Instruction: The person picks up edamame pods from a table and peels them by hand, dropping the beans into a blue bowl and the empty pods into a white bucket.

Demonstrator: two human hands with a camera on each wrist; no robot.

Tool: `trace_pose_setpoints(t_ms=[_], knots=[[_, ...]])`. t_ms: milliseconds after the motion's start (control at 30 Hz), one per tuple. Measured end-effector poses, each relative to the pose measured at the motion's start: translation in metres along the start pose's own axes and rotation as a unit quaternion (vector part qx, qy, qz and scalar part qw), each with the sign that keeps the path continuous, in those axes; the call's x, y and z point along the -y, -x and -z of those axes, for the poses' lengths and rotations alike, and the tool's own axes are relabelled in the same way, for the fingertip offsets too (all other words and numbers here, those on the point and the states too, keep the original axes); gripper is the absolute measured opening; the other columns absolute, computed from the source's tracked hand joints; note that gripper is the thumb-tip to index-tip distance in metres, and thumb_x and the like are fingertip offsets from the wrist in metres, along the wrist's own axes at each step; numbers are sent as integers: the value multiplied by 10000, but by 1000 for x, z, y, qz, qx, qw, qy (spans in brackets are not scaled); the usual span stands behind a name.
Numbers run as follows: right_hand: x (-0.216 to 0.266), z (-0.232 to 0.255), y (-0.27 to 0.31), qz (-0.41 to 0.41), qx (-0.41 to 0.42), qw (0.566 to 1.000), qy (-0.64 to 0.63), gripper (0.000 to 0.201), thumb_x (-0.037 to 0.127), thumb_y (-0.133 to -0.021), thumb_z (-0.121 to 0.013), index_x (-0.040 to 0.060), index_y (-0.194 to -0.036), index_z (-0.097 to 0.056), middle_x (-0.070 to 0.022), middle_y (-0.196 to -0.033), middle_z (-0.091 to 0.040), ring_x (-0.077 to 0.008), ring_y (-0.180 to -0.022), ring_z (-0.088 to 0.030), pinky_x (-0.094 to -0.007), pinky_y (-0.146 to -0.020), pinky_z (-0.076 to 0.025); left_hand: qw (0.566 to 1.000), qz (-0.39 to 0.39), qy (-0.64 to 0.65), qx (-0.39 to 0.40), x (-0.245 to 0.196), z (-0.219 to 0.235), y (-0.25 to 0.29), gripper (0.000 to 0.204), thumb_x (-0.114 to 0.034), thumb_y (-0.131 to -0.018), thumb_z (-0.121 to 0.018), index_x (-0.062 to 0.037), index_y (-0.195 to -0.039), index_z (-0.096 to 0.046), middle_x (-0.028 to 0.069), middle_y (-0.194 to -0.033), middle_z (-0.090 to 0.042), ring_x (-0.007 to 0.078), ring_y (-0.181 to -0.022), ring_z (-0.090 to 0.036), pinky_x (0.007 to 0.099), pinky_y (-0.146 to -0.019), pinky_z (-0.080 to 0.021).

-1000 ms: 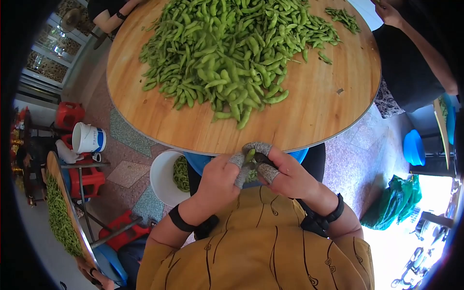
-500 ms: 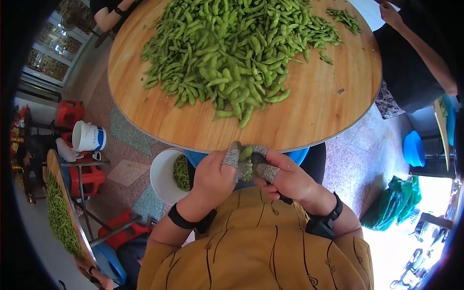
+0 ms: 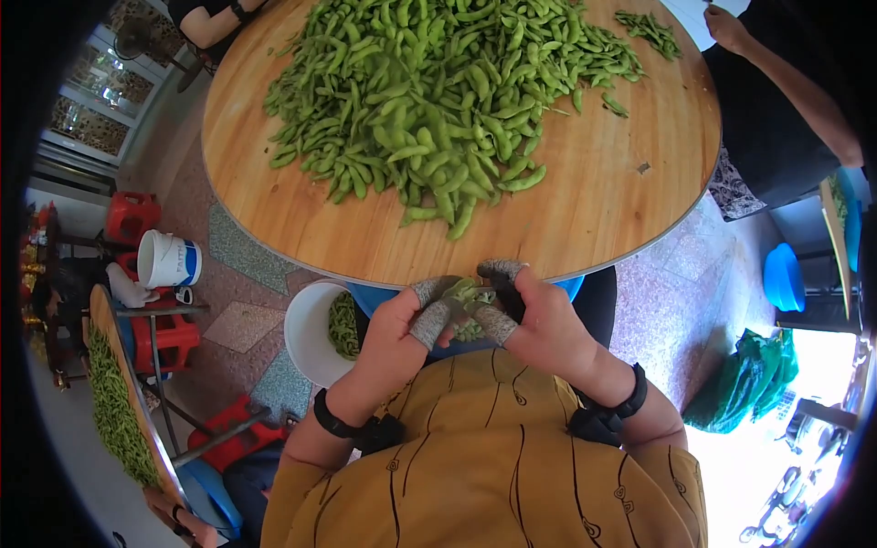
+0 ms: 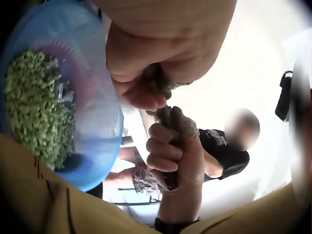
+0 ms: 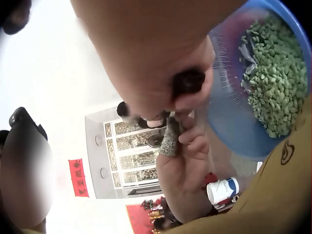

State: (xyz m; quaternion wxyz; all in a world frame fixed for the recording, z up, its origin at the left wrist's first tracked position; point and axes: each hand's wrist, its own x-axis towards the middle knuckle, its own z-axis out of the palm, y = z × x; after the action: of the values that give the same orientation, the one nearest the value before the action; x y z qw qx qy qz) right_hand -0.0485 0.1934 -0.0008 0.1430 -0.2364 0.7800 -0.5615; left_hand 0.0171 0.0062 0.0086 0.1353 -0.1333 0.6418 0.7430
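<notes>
A green soybean pod (image 3: 464,290) is between both hands, just in front of the round table's near edge. My left hand (image 3: 395,329) pinches it between covered thumb and fingers. Curled around a dark handle (image 4: 170,180), my right hand (image 3: 553,329) has its fingertips close beside the pod; the handle's end (image 5: 189,80) shows in the right wrist view, while its working end is hidden. Grey knit finger covers (image 3: 429,324) are on both hands. Below them, a blue basin (image 5: 224,134) contains many shelled green beans (image 5: 275,78).
A large heap of pods (image 3: 411,110) covers much of the wooden table (image 3: 621,219). On the floor at left stands a white bucket (image 3: 306,333) with pods inside. Red stools (image 3: 132,215) stand farther left. Another person (image 3: 776,119) is at the table's right side.
The hands have turned and shifted slightly around the pod, and their fingertips have drawn a little apart. The heap of pods looks the same.
</notes>
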Motion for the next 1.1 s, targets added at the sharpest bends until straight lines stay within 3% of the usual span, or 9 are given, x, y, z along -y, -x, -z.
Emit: trace_pose_setpoints(t_ms=[100, 233, 367, 433, 567, 733, 867, 933, 1100], knots=[[1, 2, -7, 14, 31, 998, 44, 337, 143, -782, -701, -28, -1028, -547, -180, -755, -613, -348, -701, -632, -396, -613, -504, 995, -56, -86, 12, 3, 0, 7, 274, -36, -918, -532, -3, -1185, -586, 46, -930, -640, 100, -741, -575, 227, -677, -476], [-8, -7, -9, 70, 24, 990, 122, 293, 111, -724, -710, -15, -936, -551, -183, -782, -616, -378, -728, -623, -422, -611, -510, 949, -154, -271, 38, 9, 3, 9, 276, 27, -914, -534, 19, -1190, -556, 27, -921, -596, 79, -768, -556, 234, -688, -480], [-10, -13, -7, 111, 4, 973, 204, 278, 71, -690, -708, 0, -942, -613, -173, -798, -607, -376, -722, -617, -413, -602, -510, 947, -184, -263, -17, 22, -6, 7, 281, -3, -897, -545, -2, -1177, -570, 21, -941, -622, 115, -827, -585, 264, -736, -491], [-8, -12, -6, 120, 1, 972, 203, 257, 71, -689, -701, 2, -921, -613, -166, -780, -597, -375, -707, -613, -425, -589, -504, 994, -90, -34, -49, 21, -11, 6, 258, -25, -922, -554, 0, -1178, -567, 16, -974, -629, 110, -825, -579, 265, -728, -491], [-8, -7, 4, 113, 21, 968, 224, 249, 96, -708, -718, 3, -913, -613, -161, -770, -590, -367, -684, -608, -417, -583, -503, 998, -56, -5, -39, 34, 7, 9, 252, -40, -939, -557, 10, -1186, -562, 26, -1019, -627, 110, -876, -583, 261, -768, -492], [-5, -9, 7, 77, 27, 980, 183, 237, 122, -727, -731, 9, -905, -622, -157, -758, -588, -357, -650, -593, -399, -567, -498, 991, -128, 1, -40, 31, 3, 11, 255, -18, -935, -549, 12, -1189, -560, 12, -1019, -629, 50, -864, -543, 219, -757, -457], [-10, -15, 4, 146, 25, 977, 156, 225, 111, -714, -733, 19, -892, -632, -152, -750, -586, -336, -643, -591, -384, -545, -499, 987, -158, -4, -22, 33, -5, 6, 242, -45, -943, -527, -4, -1178, -567, 3, -1007, -629, 26, -819, -514, 209, -700, -431], [-10, -15, 7, 191, 25, 961, 198, 219, 108, -709, -734, 20, -882, -632, -151, -748, -585, -332, -646, -593, -384, -543, -499, 999, 9, 40, 7, 25, -2, 7, 253, -33, -923, -490, -35, -1159, -582, -12, -946, -617, 26, -778, -502, 202, -661, -409], [-16, -22, 11, 194, 70, 961, 184, 218, 106, -692, -735, 22, -858, -620, -147, -730, -578, -343, -651, -599, -411, -564, -499, 982, 82, 167, 13, 56, 1, 0, 283, 6, -863, -462, -73, -1092, -608, -49, -822, -571, 33, -702, -478, 196, -611, -379]])
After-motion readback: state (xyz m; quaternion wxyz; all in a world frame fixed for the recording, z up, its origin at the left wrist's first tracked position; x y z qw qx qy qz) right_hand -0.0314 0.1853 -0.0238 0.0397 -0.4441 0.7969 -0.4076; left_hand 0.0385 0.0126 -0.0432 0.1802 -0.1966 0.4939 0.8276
